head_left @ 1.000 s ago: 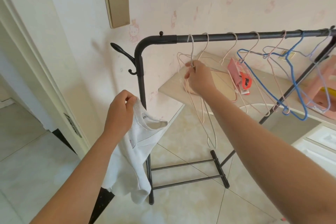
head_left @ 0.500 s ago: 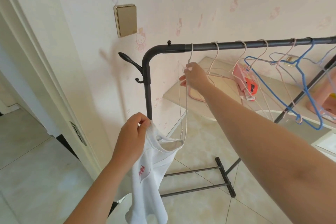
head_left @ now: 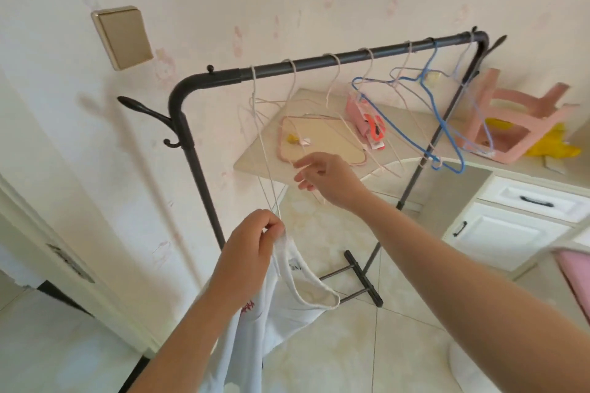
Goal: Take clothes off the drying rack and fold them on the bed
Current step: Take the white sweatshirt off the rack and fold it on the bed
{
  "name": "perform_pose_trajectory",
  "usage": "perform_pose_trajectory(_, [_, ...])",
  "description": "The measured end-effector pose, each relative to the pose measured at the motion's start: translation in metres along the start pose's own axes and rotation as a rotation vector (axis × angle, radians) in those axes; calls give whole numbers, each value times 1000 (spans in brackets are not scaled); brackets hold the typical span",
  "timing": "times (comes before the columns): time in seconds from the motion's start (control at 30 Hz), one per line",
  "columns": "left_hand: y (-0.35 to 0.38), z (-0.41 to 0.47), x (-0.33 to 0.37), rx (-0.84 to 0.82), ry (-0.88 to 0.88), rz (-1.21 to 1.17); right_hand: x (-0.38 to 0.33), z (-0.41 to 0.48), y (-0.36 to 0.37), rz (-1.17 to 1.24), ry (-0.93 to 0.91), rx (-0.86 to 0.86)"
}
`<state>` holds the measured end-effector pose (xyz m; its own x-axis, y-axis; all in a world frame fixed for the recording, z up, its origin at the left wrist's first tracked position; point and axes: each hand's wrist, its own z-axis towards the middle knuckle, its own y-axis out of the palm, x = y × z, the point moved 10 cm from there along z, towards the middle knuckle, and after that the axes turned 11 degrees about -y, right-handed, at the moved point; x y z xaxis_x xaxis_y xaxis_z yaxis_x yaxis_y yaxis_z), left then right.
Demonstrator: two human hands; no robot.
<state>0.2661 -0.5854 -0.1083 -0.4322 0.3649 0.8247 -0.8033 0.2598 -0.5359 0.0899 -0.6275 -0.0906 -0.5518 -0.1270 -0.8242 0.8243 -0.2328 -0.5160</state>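
Note:
A black metal drying rack [head_left: 322, 61] stands against the wall with several bare wire hangers on its top bar, pale ones [head_left: 260, 124] at the left and blue ones [head_left: 424, 112] at the right. My left hand [head_left: 252, 252] pinches the shoulder of a white shirt [head_left: 287, 303] with red print, which hangs down below the rack. My right hand [head_left: 322, 177] is below the bar, fingers spread and empty, beside the pale hangers.
Behind the rack a desk [head_left: 255, 166] carries a pink-edged mat, a pink package [head_left: 367, 121] and an overturned pink stool [head_left: 523, 124]. White drawers [head_left: 523, 201] sit at the right. A doorway [head_left: 48, 268] opens at the left. A gold switch plate [head_left: 123, 37] is on the wall.
My right hand has let go of the pale hanger's neck and dropped lower, fingers now apart. The view has swung so the whole rack shows. My left hand still holds the shirt.

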Motion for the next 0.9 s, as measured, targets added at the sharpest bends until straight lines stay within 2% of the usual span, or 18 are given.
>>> perform_pose_trajectory(0.17, [47, -2, 51, -99, 90, 14, 30, -87, -35, -127, 70, -156])
perform_pose_trajectory(0.37, [110, -28, 111, -165, 168, -1, 87, -211, -79, -114, 245, -270])
perform_pose_trajectory(0.5, [162, -63, 167, -207, 235, -35, 132, -319, -111, -85, 386, -162])
perform_pose_trajectory(0.63, [205, -92, 215, -242, 280, -106, 169, -418, -138, -158, 489, -57])
perform_pose_trajectory(0.8, [269, -133, 270, -318, 341, -205, 193, -546, -206, -236, 542, 315])
perform_pose_trajectory(0.9, [305, -152, 296, -390, 375, -234, 198, -592, -226, -207, 563, 378])
